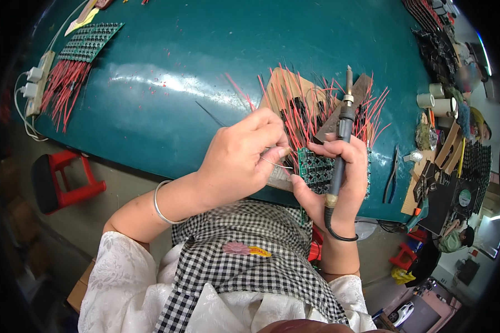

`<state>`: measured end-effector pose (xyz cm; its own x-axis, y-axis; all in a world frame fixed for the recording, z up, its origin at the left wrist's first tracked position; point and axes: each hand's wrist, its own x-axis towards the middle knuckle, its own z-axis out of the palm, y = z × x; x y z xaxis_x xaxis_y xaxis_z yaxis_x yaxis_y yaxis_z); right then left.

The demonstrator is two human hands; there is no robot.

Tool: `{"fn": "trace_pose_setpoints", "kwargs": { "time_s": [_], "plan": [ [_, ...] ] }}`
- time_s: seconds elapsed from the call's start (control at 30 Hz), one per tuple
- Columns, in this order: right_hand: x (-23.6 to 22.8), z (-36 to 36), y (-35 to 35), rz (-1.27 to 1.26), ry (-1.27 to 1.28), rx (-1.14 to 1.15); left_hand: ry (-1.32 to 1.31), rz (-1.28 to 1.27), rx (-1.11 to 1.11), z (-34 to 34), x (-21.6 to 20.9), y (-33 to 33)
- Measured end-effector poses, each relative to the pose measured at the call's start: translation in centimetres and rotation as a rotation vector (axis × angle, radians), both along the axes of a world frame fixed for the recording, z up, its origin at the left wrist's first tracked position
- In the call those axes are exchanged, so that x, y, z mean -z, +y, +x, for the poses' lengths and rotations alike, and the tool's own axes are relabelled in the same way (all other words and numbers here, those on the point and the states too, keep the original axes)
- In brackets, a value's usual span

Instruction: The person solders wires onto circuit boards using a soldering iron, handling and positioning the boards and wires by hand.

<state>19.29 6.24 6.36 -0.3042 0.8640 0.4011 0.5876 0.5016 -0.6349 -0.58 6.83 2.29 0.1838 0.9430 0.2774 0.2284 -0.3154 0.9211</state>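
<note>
My left hand (244, 150) is closed in a pinch, with a thin silvery wire (278, 164) sticking out from its fingertips. A red wire (239, 90) and a black wire (210, 114) emerge beyond that hand; whether its fingers hold them is hidden. In my right hand (347, 177) is a soldering iron (341, 130), its tip pointing up and away from me. The thumb and fingers of this hand are around a green circuit board (316, 169) near the table's front edge. Many red and black wires (300, 114) fan out past the board, and my right hand covers part of it.
Brown cardboard (275, 91) and a dark flat bar (330, 125) lie under the wires. Pliers (391, 175) rest to the right. Far left are another wired board (89, 41) and a power strip (39, 83). White spools (444, 106) and a red stool (66, 177) flank the table (189, 33).
</note>
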Motion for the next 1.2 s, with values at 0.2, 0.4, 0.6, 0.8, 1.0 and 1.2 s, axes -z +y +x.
{"fn": "trace_pose_setpoints", "kwargs": {
  "time_s": [0.2, 0.4, 0.6, 0.8, 1.0, 1.2],
  "plan": [
    [-1.3, 1.0, 0.5, -0.188, 0.185, -0.013, -0.04, 0.024, 0.011, 1.3, 0.2, 0.2],
    [-1.8, 2.3, 0.3, -0.338, 0.139, 0.042, -0.085, 0.034, 0.035, 1.8, 0.1, 0.6],
    [-2.7, 1.9, 0.8, -0.416, 0.391, 0.008, -0.044, 0.117, 0.048, 1.8, -0.5, 0.6],
    [-3.2, 2.1, 1.1, -0.418, 0.424, 0.049, -0.031, 0.152, -0.001, 2.5, -1.0, 0.8],
    [-3.3, 2.0, 1.1, -0.442, 0.455, 0.061, -0.03, 0.16, -0.008, 3.1, -1.2, 0.9],
    [-3.2, 2.1, 1.1, -0.436, 0.448, 0.052, -0.029, 0.148, 0.007, 3.2, -0.9, 1.1]
  ]
}}
